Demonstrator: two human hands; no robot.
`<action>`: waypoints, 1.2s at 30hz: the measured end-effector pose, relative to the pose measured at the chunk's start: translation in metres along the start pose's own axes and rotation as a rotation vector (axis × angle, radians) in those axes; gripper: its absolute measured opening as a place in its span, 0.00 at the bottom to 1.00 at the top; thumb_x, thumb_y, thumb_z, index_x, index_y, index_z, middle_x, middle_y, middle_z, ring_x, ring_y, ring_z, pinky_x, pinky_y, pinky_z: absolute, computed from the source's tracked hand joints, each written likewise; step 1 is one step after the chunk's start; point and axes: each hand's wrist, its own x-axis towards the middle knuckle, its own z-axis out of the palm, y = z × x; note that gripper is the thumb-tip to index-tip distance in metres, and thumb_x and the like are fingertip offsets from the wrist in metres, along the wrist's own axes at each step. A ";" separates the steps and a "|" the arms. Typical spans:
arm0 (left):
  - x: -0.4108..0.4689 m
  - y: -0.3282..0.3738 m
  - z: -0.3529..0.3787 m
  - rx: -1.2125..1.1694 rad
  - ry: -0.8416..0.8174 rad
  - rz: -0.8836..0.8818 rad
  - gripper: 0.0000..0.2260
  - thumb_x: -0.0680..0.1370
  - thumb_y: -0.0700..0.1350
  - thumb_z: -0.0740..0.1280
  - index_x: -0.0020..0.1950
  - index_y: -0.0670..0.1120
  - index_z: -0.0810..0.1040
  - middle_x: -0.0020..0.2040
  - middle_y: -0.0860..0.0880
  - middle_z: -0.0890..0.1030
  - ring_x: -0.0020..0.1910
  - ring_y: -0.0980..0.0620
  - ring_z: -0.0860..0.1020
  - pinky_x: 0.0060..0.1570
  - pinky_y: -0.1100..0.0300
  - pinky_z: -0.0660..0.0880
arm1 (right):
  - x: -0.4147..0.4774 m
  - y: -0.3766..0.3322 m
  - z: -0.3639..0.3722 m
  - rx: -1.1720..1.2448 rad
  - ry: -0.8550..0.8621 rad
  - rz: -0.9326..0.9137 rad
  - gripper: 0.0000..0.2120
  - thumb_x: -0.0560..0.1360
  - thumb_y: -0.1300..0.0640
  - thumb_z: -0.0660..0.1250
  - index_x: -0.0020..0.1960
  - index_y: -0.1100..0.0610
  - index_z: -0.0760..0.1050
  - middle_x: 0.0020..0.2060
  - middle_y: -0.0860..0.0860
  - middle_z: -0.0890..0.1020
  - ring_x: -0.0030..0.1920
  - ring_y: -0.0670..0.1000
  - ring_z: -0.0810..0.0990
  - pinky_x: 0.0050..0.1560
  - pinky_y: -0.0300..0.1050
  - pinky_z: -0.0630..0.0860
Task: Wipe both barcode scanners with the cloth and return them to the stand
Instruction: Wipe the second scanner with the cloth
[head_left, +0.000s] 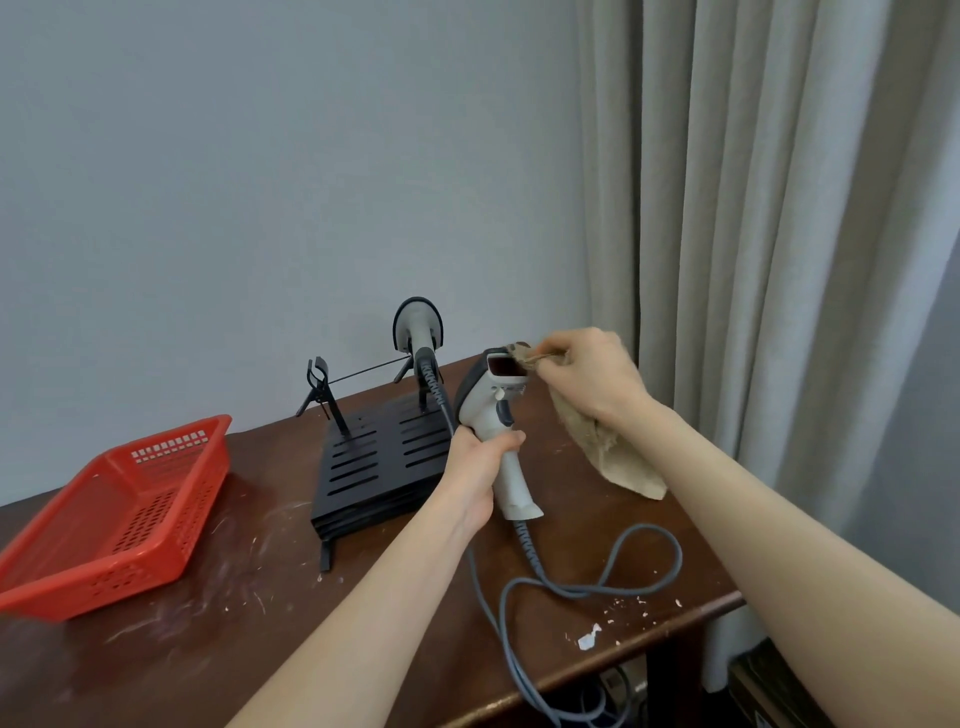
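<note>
Clamping left grip (475, 467) round handle of scanner (491, 400) above tabletop (270, 597) middle; pinching cloth (613, 457) in right grip (587, 379) against its window. Toward back edge, second scanner (418, 325) seated in stand (379, 457); at left edge, red basket (171, 434).

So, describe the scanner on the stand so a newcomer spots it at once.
On the brown table, find the black slotted stand right of the red basket. At its far right post sits a grey scanner, head up. Unlike the white scanner in the left hand, nobody touches it.
</note>
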 end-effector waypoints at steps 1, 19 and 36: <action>-0.001 0.000 0.002 -0.005 -0.008 0.002 0.18 0.73 0.34 0.70 0.60 0.40 0.71 0.52 0.43 0.78 0.48 0.47 0.77 0.46 0.56 0.75 | -0.002 -0.004 0.002 0.039 -0.029 -0.061 0.11 0.73 0.56 0.64 0.51 0.48 0.83 0.40 0.50 0.83 0.46 0.53 0.80 0.50 0.49 0.78; -0.001 -0.004 -0.001 -0.011 -0.024 -0.003 0.17 0.73 0.35 0.70 0.60 0.41 0.71 0.51 0.44 0.77 0.47 0.48 0.76 0.48 0.54 0.74 | 0.000 0.004 0.000 -0.156 0.044 0.097 0.13 0.74 0.55 0.62 0.54 0.52 0.82 0.49 0.55 0.84 0.50 0.60 0.80 0.47 0.46 0.75; 0.003 -0.008 0.004 0.073 -0.020 0.013 0.20 0.72 0.37 0.71 0.62 0.40 0.70 0.53 0.43 0.79 0.49 0.48 0.78 0.44 0.57 0.74 | -0.003 -0.003 0.011 0.162 0.020 0.022 0.12 0.72 0.59 0.66 0.52 0.51 0.84 0.36 0.49 0.83 0.40 0.52 0.80 0.43 0.47 0.78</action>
